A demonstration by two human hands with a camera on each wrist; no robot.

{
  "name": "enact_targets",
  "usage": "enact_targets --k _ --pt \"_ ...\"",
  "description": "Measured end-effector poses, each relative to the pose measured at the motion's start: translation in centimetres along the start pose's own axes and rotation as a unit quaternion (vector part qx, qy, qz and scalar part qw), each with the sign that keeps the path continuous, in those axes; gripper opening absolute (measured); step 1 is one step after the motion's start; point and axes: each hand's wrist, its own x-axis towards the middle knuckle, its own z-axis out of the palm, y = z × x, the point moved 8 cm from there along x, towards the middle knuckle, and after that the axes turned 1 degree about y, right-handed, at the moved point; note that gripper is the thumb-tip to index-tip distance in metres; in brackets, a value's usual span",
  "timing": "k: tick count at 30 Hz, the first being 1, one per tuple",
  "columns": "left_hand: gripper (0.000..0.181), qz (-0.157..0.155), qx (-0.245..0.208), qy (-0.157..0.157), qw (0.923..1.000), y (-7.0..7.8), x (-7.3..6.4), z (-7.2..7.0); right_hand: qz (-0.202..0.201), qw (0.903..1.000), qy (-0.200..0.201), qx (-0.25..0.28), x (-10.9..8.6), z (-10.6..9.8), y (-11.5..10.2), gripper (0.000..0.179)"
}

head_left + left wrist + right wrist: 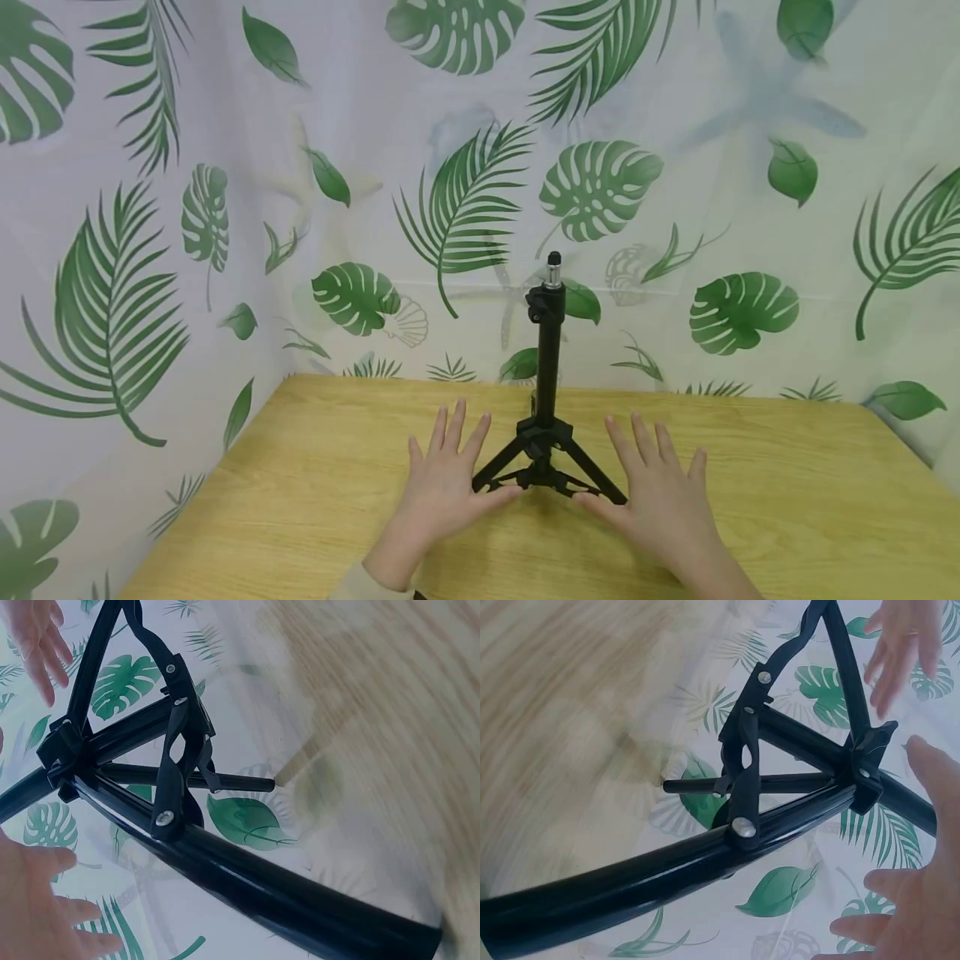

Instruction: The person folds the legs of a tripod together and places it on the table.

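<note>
A small black tripod stand point(550, 358) stands upright on the wooden table, its legs spread and a silver-and-black stud on top. On its left side, my left hand point(444, 483) is held with the fingers straight and fanned out, holding nothing. My right hand point(663, 500) mirrors it on the right, fingers spread and also holding nothing. In the left wrist view a tripod leg point(285, 892) runs close past the camera, with my left hand point(37, 900) beside it. The right wrist view shows braces point(744, 772) joining the legs, and my right hand point(915, 892) apart from them.
The light wooden table point(300, 500) reaches back to a hanging white cloth point(480, 350) printed with green leaves, starfish and shells. That cloth also runs along the left side. A light sleeve point(367, 583) covers my left forearm.
</note>
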Motion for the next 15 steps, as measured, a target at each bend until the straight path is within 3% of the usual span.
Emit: enact_targets --k 6,11,15 --pt "0.077 0.018 -0.045 0.047 0.9977 0.4 0.1 -1.2 -0.004 0.9990 0.045 0.003 0.3 -1.1 -0.3 0.087" --pt "0.068 0.030 -0.089 0.090 0.9915 0.4 0.1 -2.2 -0.024 0.9926 0.108 0.050 0.4 -2.3 -0.6 0.070" --pt "0.053 0.050 -0.099 0.122 0.9864 0.4 0.0 -2.5 -0.018 0.9892 0.124 0.076 0.2 -2.4 -0.6 0.060"
